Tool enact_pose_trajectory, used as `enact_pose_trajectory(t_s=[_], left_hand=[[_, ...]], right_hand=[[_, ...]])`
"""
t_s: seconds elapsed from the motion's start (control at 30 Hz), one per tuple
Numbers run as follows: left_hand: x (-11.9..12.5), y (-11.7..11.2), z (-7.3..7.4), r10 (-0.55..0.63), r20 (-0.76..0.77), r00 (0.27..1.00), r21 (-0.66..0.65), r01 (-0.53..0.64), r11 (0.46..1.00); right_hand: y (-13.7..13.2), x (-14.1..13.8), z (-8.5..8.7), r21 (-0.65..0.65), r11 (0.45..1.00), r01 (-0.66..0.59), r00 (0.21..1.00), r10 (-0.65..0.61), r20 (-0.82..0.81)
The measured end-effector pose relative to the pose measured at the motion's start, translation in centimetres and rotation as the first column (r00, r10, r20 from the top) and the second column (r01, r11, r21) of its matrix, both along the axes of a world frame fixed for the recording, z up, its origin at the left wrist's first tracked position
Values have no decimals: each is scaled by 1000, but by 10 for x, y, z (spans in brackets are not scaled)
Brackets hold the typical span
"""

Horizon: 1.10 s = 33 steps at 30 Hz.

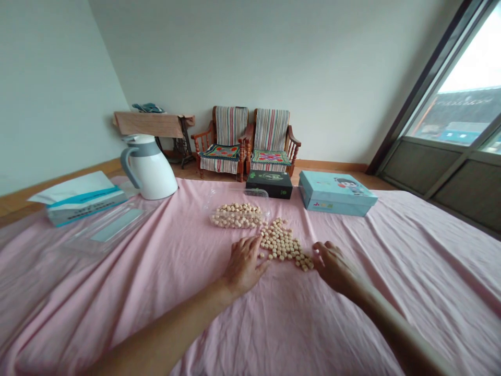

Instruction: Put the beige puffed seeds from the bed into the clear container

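Left hand [242, 266] and right hand [334, 263] are bare, with slim fingers [246, 245] seen on both. Left forearm [168, 334] and right forearm [399, 324] are bare too, cut off by the frame edge. A pale streak [425, 342] is seen along the right forearm; sleeve or glare cannot be told.

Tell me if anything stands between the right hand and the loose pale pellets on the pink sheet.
Nothing visible does. The right hand lies at the edge of the loose pale pellets, with at most a narrow strip of the pink sheet between its fingertips and the nearest ones.
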<state>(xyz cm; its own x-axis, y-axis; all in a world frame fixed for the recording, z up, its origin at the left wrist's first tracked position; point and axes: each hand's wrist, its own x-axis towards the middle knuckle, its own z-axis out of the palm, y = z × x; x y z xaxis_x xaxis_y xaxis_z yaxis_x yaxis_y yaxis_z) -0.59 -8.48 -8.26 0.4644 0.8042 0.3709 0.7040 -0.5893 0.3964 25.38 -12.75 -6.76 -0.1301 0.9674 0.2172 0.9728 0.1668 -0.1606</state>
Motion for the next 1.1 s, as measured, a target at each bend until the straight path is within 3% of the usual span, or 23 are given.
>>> enact_pose_trajectory(t_s=[0.13,0.27,0.43,0.53,0.63,0.7,0.77,0.87,0.97,1.1], left_hand=[[0,0,0,-20,6,1000,-17,20,1000],[0,2,-1,-57,26,998,-11,57,998],[0,4,0,-107,62,992,-12,107,994],[0,3,1,-64,65,996,19,63,998],[0,3,3,-15,32,999,31,14,999],[1,3,3,-10,5,1000,9,10,1000],[2,3,2,-18,-12,1000,-12,18,1000],[2,3,0,-37,-11,999,-24,37,999],[2,4,-2,-47,9,999,-23,47,999],[2,6,-4,-70,20,997,-12,70,997]], right_hand=[[-11,24,-6,26,1000,13,1000,-12,-26],[-22,42,-10,-56,996,-70,977,57,-207],[-12,25,-3,-83,996,-16,962,-7,-272],[-1,16,4,-25,999,32,952,-38,-304],[7,22,2,41,994,99,986,-93,-139],[10,30,-2,2,992,124,992,-124,-11],[12,35,-6,-46,988,150,989,-150,11],[15,30,-7,-51,994,101,979,-108,-174],[23,14,-4,-37,999,2,901,-18,-434],[39,-7,-10,66,998,1,878,31,-477]])
